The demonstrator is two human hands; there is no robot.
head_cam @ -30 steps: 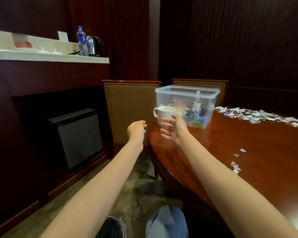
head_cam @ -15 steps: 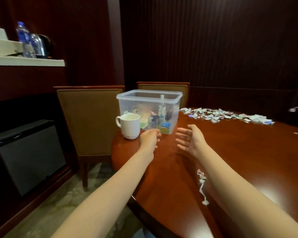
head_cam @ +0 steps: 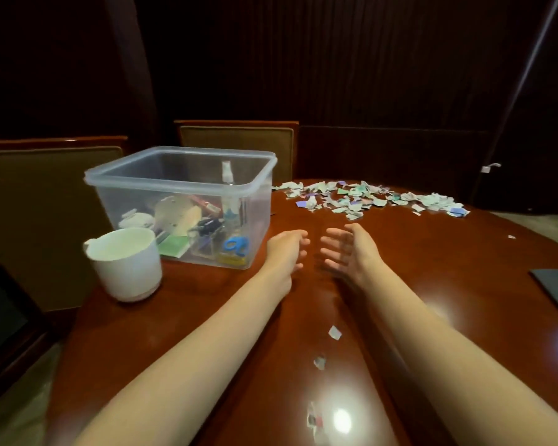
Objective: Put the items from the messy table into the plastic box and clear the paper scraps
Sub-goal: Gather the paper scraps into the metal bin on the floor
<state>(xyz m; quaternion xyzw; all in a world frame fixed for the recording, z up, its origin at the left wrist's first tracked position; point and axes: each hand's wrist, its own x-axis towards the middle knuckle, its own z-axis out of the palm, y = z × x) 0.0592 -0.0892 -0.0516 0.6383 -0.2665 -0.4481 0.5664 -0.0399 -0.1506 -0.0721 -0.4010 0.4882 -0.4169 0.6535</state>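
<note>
The fingers of the left hand were loosely bent and held nothing, and the fingers of the right hand were spread and relaxed, likewise empty. The two palms faced each other with a narrow gap between them, both forearms reaching forward over the table. Whether either hand touched the wood could not be told.

The plastic box stood upright on the table's left part, lidless, its opening facing up. Its long axis ran left to right across the view, with one long wall toward the person. The left hand was near the box's right front corner. Inside it, a spray bottle stood upright with its nozzle above the rim, blue-handled scissors lay against the front wall, and a green packet lay flat on the bottom among other small items too jumbled to name.

A white mug stood upright just beside the box's left front corner, its handle pointing left.

The paper scraps lay in a long band at the far side of the table, running left to right from just beside the box's right wall. Three stray scraps lay well apart from the band, in a line between the forearms.

A chair stood behind the box.
</note>
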